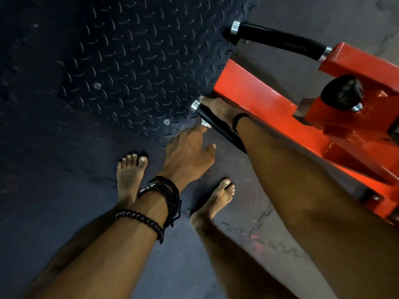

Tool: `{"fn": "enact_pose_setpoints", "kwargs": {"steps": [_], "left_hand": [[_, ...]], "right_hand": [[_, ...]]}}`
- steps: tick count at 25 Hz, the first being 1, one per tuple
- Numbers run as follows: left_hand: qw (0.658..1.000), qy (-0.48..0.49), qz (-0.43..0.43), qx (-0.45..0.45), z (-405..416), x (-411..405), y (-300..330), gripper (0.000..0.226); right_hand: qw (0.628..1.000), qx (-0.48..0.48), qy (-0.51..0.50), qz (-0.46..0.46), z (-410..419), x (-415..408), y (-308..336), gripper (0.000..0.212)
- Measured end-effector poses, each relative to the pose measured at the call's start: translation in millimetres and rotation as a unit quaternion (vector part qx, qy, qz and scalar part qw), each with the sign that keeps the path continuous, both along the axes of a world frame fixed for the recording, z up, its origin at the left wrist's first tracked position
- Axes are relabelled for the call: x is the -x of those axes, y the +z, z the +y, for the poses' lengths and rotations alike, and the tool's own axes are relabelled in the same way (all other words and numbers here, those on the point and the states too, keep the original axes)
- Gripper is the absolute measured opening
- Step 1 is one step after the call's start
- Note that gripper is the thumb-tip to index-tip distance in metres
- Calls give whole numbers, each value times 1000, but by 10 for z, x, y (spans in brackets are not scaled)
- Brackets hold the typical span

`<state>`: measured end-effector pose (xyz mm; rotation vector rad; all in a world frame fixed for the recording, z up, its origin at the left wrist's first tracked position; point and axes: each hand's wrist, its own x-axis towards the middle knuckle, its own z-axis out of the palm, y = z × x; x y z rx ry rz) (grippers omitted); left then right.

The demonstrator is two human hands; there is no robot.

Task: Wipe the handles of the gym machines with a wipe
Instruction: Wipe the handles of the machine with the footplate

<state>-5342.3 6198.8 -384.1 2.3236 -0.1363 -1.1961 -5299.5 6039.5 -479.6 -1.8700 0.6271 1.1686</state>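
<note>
While both bare feet (pixel 131 175) stand on dark rubber floor tiles (pixel 54 212) at 7 o'clock, left hand (pixel 190 152), wrist ringed with black bracelets (pixel 164 190), reaches toward 1 o'clock with fingers loosely extended, grasping nothing; a small pale scrap at its fingertips may be the wipe, cannot tell. Diamond-plate footplate (pixel 129 61): 11 o'clock. Near handle (pixel 218 126), black, chrome-capped: centre; right hand (pixel 218 107) lies along it, grip cannot be told. Far handle (pixel 278 38): 1 o'clock. Red machine frame (pixel 259 93): 3 o'clock.
</note>
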Motion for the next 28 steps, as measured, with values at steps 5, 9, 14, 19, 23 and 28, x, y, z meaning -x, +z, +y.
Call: {"fn": "enact_pose_setpoints", "kwargs": {"steps": [5,9,14,19,23,28], "left_hand": [[1000,9,17,-23,13,5,-53,56],[999,24,32,-19,-15,-7,-41,57],[999,11,25,-31,-5,-3,-83,56],[998,6,19,-52,59,-21,-186,61],[998,12,30,-49,40,-8,-148,59],[999,23,32,-33,12,-18,-141,59]], "right_hand": [[997,-22,-7,72,-307,414,-99,96],[974,-121,42,186,-685,687,148,78],[990,82,109,21,-42,94,-393,45],[942,219,231,-104,64,188,-431,52],[907,223,324,-152,-349,724,-139,74],[826,264,427,-256,-655,1126,248,64]]}}
